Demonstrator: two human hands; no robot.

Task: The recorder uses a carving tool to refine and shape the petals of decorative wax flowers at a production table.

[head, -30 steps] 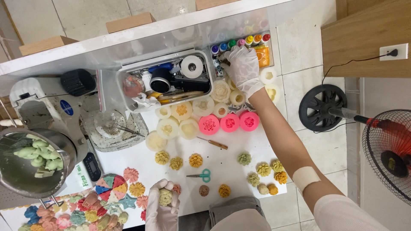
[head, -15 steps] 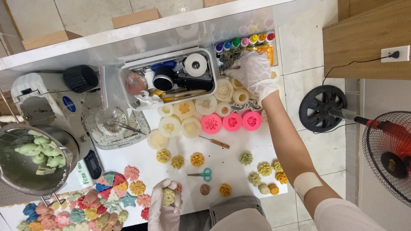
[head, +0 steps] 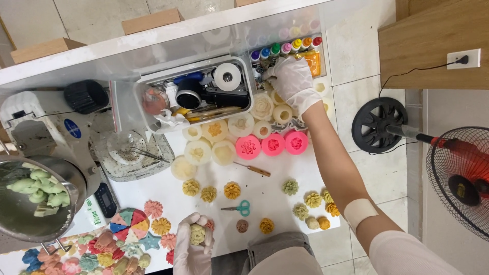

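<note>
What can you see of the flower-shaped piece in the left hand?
The flower-shaped piece is pale yellow-green, round, with ridged petals, and looks like soft moulded clay or soap. The gloved left hand cups it from below at the near table edge, petals facing up. It touches only the glove. The underside is hidden.

Pale tiled floor – wooden cabinet (wall socket on it), red fan.

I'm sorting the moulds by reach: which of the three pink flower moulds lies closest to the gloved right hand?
The rightmost pink mould, at the row's end just below the right hand; the other two sit farther left.
</note>
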